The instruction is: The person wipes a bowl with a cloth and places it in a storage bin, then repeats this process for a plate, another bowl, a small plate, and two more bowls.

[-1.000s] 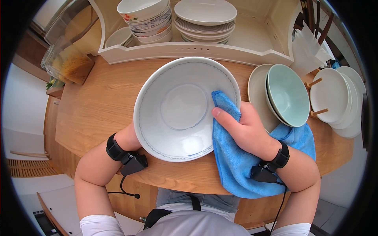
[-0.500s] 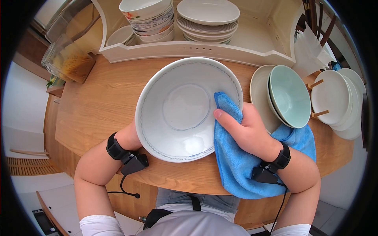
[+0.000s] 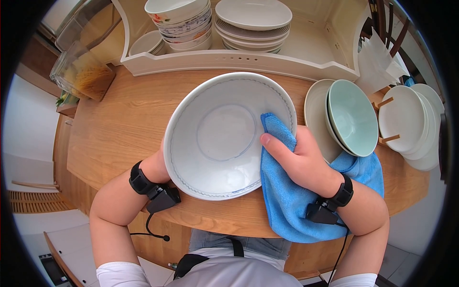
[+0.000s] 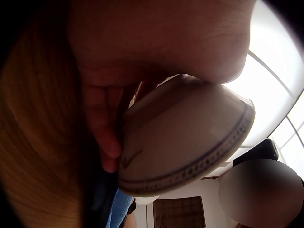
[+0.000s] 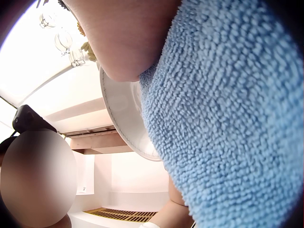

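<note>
A large white bowl (image 3: 224, 134) with a thin blue line pattern inside its rim is held tilted over the wooden table, its inside facing up. My left hand (image 3: 157, 165) supports it from the left; in the left wrist view its fingers (image 4: 110, 142) curl along the bowl's outer wall (image 4: 190, 128). With my right hand (image 3: 303, 158) I pinch a blue towel (image 3: 291, 201) over the bowl's right rim, thumb inside and the other fingers hidden behind. The towel hangs past the table's front edge and fills much of the right wrist view.
A cream rack (image 3: 239, 64) at the back holds stacked bowls (image 3: 184, 26) and plates (image 3: 253, 16). Pale green bowls (image 3: 351, 117) lean on a beige plate (image 3: 315, 107) at right, beside upright white plates (image 3: 401, 112). A clear container (image 3: 88, 79) of dry pasta stands back left.
The bowl has shifted slightly to the right, and its far rim has tipped a little lower. Both hands keep their hold, with the right thumb and towel at nearly the same spot.
</note>
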